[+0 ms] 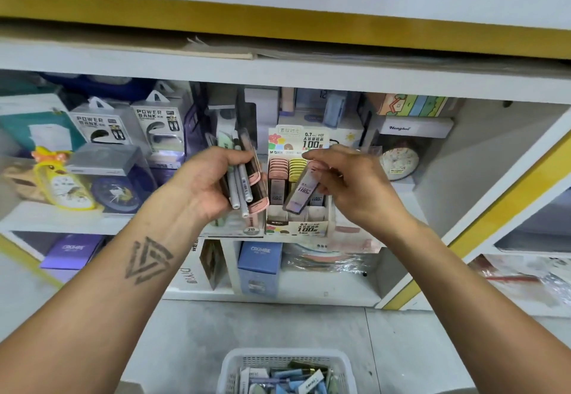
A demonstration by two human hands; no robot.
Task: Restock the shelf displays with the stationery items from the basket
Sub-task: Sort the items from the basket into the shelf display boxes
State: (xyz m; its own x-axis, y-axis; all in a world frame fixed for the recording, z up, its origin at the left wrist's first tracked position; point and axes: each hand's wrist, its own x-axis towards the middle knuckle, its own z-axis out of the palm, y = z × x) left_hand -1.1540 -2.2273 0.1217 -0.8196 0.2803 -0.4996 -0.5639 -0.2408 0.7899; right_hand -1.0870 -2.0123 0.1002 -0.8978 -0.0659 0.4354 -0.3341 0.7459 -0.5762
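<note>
— So, where's the lead case (301,190)?
— Mid-frame, pinched in the right hand (349,177) over the display box (312,229).
— And the left hand (213,183)?
— Clutching pens (239,186). Slide the case upright into an open slot.

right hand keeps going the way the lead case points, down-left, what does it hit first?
Most likely the lead display box: the case held by the right hand aims at its front rows of packs. Depth is unclear; it may already be touching.

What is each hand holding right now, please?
Left hand: grips a bundle of pens and lead cases.
Right hand: pinches one lead case over the display box.
</note>
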